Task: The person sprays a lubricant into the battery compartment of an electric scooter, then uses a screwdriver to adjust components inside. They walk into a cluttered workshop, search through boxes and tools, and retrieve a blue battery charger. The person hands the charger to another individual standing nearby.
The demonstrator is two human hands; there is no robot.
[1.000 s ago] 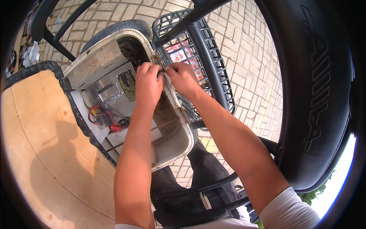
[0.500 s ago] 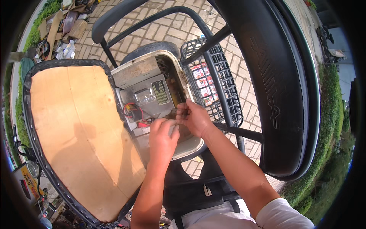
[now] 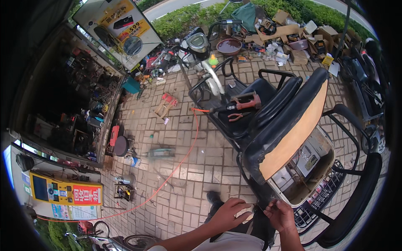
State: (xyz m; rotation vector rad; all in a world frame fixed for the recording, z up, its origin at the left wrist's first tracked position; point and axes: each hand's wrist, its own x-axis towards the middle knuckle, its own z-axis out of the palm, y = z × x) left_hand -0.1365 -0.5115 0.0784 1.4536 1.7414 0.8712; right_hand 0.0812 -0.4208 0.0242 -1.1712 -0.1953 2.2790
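My left hand (image 3: 234, 212) is low at the centre, fingers curved and apart. My right hand (image 3: 279, 214) is closed in a pinch at the lower right, near the front corner of the vehicle's open storage box (image 3: 289, 196); what it grips is too small to make out. The box holds a silver metal case (image 3: 310, 152) and wires. A raised seat pad with a pale plywood underside (image 3: 293, 131) stands beside it. On the black front seat lie a red-handled tool (image 3: 247, 101), joined to an orange hose (image 3: 197, 110), and pliers (image 3: 237, 117).
A black backrest (image 3: 368, 180) and wire basket (image 3: 335, 186) flank the box at right. A stall (image 3: 100, 150), yellow machine (image 3: 46, 188) and bicycle (image 3: 140, 242) are at left. Cardboard and scrap (image 3: 299, 56) pile along the back. The hose crosses the paving (image 3: 176, 138).
My view has swung up and left, taking in the stall and front seat. My hands have left the box's inner rim and moved nearer my body; the left one has separated from the right.
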